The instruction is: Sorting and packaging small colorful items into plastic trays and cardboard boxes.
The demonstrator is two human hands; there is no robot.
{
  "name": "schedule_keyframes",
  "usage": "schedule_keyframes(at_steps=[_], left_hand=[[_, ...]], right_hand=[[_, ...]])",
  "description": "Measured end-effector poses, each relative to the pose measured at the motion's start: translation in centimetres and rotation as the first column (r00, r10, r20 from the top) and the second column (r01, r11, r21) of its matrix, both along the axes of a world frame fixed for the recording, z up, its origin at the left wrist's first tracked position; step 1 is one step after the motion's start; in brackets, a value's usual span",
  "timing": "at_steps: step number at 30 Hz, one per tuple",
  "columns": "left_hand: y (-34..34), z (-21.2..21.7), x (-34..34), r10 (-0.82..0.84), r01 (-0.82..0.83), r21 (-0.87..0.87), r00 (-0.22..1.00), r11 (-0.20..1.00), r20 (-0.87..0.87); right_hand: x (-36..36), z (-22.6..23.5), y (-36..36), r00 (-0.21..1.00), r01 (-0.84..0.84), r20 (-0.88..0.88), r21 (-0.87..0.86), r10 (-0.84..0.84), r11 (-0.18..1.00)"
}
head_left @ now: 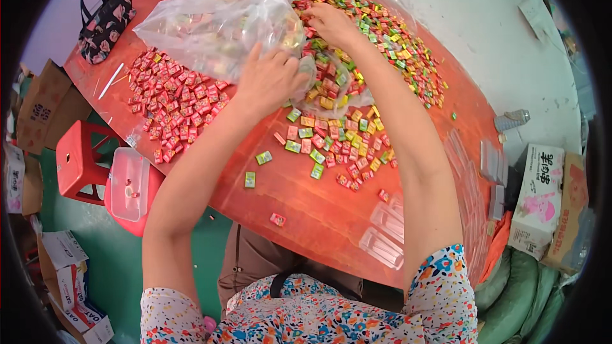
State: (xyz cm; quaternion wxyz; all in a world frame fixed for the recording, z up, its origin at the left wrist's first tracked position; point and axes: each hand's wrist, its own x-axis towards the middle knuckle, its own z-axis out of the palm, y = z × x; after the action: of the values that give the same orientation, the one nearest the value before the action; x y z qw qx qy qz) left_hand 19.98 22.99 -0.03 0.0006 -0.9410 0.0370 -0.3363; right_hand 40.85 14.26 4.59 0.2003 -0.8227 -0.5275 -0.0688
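A large clear plastic bag [220, 9] lies across the far side of the red table, with small wrapped packets [328, 79] spilling from its near end. The fingers of my left hand [271, 79] are bent over the bag's near edge and grip the film. Farther off and to the right, my right hand [331, 27] is closed at the bag's right edge, over the heap of mixed packets [389, 32]. Its fingertips are partly hidden against the film and packets. Loose red, green and yellow packets [354, 146] are scattered nearer to me.
A pile of red packets [182, 99] covers the table's left part. Clear plastic trays [382, 247] lie at the right front, near stacked clear containers [493, 162]. A flowered handbag [105, 25] stands far left; a red stool [80, 159] and a clear tub [135, 178] are beside the table.
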Motion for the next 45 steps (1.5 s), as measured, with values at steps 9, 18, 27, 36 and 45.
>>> schedule_keyframes(at_steps=[9,18,27,36,45], left_hand=[[3.1,-1.4,-2.4,0.144,-0.147,-0.087,0.989,0.985,-0.038],[2.8,-2.9,-0.4,0.215,-0.215,0.021,0.977,0.976,0.011],[2.7,-3.6,-0.2,0.245,-0.246,0.051,0.969,0.968,0.024],[-2.7,-1.8,-7.2,0.107,-0.13,-0.306,0.99,0.943,-0.091],[-13.4,-2.6,-19.5,0.126,-0.239,-0.278,0.92,0.93,-0.37]], right_hand=[[-0.1,-1.5,4.9,0.966,0.227,-0.069,-0.237,-0.249,0.945],[-2.7,-0.2,-5.9,0.89,-0.216,-0.448,-0.237,0.091,0.947],[-11.1,-0.6,-11.9,0.958,-0.218,-0.214,-0.118,0.19,0.969],[-16.0,-3.3,-14.9,0.971,-0.186,0.175,0.119,0.164,0.975],[-23.7,-4.2,-18.4,0.957,-0.207,0.212,0.032,0.196,0.978]])
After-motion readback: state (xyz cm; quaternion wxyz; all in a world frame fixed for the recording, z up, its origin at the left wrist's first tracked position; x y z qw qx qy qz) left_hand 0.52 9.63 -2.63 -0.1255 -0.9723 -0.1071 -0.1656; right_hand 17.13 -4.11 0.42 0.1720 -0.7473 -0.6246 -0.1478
